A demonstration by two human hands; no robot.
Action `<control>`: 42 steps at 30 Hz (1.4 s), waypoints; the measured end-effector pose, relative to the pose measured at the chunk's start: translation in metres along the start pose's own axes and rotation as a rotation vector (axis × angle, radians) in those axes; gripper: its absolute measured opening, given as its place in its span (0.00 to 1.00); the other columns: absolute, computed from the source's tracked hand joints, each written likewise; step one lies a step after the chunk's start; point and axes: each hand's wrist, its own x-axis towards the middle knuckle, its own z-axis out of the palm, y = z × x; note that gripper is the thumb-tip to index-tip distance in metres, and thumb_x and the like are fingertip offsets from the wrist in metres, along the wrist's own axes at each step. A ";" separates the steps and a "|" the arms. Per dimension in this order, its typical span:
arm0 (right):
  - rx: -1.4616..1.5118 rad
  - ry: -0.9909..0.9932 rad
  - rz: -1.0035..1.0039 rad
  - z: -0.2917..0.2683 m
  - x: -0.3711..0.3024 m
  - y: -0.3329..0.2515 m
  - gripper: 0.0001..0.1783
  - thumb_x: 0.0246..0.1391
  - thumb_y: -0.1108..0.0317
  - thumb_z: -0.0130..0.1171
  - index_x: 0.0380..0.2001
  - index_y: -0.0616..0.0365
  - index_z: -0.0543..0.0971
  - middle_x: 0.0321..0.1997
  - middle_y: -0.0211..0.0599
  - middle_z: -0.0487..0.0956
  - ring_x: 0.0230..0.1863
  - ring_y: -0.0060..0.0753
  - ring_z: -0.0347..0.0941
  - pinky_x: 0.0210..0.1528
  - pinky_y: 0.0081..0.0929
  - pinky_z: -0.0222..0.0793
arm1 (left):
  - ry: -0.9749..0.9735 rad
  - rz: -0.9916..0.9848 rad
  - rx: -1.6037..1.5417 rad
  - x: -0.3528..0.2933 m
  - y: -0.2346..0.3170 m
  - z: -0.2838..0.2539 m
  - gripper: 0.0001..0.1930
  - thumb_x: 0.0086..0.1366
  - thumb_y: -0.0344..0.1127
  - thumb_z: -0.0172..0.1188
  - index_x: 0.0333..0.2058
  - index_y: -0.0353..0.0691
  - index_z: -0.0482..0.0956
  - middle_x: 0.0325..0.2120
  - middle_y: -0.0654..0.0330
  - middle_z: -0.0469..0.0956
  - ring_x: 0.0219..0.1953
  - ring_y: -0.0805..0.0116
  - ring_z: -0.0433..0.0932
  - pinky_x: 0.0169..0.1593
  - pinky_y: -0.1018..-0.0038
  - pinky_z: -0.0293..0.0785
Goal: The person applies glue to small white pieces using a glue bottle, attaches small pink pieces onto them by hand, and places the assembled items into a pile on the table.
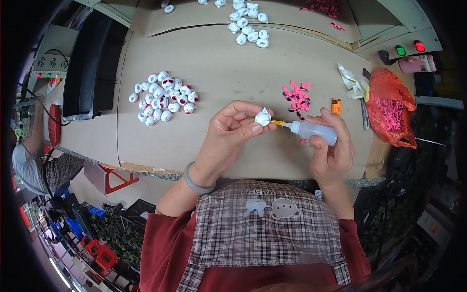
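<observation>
My left hand (232, 130) pinches a small white figure piece (263, 117) between thumb and fingers above the cardboard-covered table (219, 73). My right hand (331, 148) grips a small translucent squeeze bottle (311, 130), and its yellow nozzle tip touches the white piece. A scatter of small pink cut-out parts (296, 97) lies just beyond the hands. To the left sits a pile of several white pieces with pink and dark marks (163, 97).
More plain white pieces (248, 24) lie at the far edge. An orange plastic bag (391, 107) with pink parts and a crumpled white cloth (352, 80) sit at the right. A black tray (92, 63) stands at the left, and another person (29, 155) beyond it.
</observation>
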 end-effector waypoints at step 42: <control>0.078 0.003 0.093 0.006 -0.005 -0.003 0.23 0.54 0.62 0.62 0.47 0.69 0.72 0.36 0.49 0.80 0.34 0.36 0.79 0.33 0.25 0.74 | -0.018 -0.048 -0.088 0.001 -0.003 -0.002 0.14 0.60 0.24 0.60 0.45 0.34 0.73 0.46 0.46 0.76 0.45 0.63 0.79 0.51 0.74 0.77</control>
